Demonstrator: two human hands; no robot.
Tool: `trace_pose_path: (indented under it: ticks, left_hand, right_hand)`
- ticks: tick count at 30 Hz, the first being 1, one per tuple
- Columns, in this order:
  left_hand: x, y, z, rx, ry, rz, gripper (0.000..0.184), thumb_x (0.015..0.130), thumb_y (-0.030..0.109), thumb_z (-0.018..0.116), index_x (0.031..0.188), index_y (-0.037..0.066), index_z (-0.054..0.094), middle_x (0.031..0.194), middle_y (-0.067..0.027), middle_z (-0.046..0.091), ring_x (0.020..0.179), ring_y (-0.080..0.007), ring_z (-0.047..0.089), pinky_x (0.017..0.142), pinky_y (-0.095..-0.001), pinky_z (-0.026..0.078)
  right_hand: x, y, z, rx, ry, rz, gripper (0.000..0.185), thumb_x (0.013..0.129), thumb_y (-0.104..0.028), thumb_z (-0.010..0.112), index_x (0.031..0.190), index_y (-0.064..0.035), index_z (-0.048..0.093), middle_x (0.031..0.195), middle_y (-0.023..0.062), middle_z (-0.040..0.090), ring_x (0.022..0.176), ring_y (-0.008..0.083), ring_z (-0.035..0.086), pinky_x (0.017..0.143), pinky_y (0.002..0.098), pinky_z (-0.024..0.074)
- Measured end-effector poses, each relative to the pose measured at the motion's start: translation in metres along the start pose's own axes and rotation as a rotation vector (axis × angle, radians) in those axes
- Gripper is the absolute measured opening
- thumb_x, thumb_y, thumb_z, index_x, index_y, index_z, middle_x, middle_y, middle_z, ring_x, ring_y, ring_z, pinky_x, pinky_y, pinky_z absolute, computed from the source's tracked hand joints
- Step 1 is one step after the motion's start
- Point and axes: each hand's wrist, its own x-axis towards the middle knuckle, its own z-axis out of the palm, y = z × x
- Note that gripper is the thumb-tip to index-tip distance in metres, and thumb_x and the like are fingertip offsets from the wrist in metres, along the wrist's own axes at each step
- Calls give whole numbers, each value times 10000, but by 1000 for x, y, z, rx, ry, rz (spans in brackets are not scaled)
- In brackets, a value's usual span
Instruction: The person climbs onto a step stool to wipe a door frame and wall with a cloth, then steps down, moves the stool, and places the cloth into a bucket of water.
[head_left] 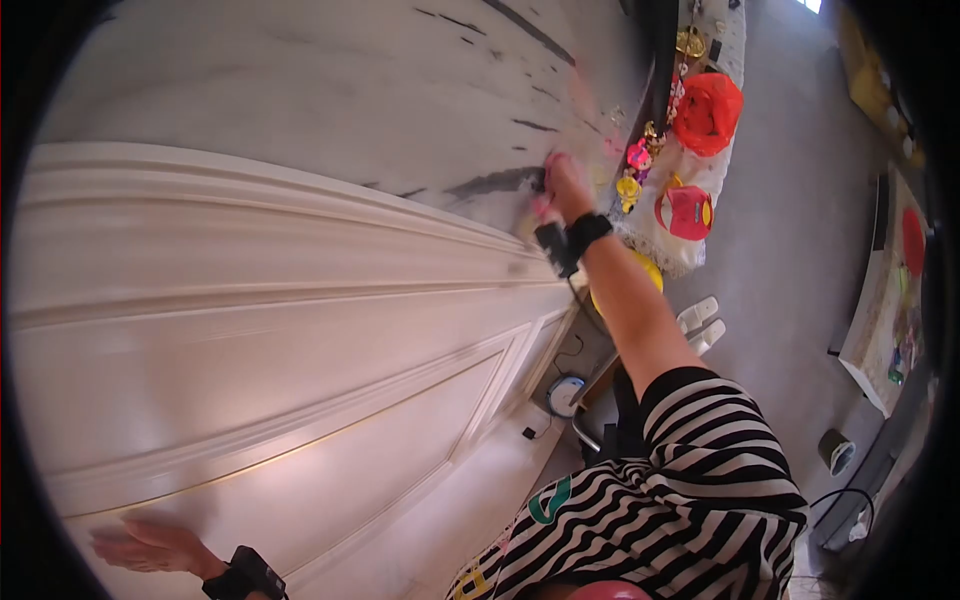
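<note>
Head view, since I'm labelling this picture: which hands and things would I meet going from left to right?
Left hand → right hand → crumpled red bundle → small dark container → red round object.

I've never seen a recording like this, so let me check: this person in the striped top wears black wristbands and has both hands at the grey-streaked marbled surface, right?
Only the right hand is at the marbled surface. The head view shows the left hand open at the pale panelling instead. The striped top and black wristbands are right.
</note>
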Motion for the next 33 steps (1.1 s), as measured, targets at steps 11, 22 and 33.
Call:
trace_pose_path:
  ticks: [11,22,33]
  left_hand:
    - [5,-20,3,18,20,257,589,913,379,363,1254,-97,297,1199,-293,400,1052,-448,429,877,-508,355]
    - [-45,-79,20,904,-198,452,314,868,197,479,1146,62,536,1093,-111,568,907,-298,569,797,-387,461]
    - [-28,-14,3,20,-94,-130,363,899,289,437,1157,45,510,1154,-160,526,985,-320,534,840,-363,429]
  right_hand:
    - [-46,-178,124,-1031,144,-1625,186,787,-192,427,838,-60,548,795,153,523,721,303,506,642,410,399]
    - [-65,-33,79,-985,-215,-1469,271,816,-139,467,1038,-6,546,1040,212,561,973,380,510,849,501,374]
    - [-239,-112,144,-1330,-259,-2255,286,805,-231,554,1052,-91,585,1008,124,582,949,321,518,844,462,373]
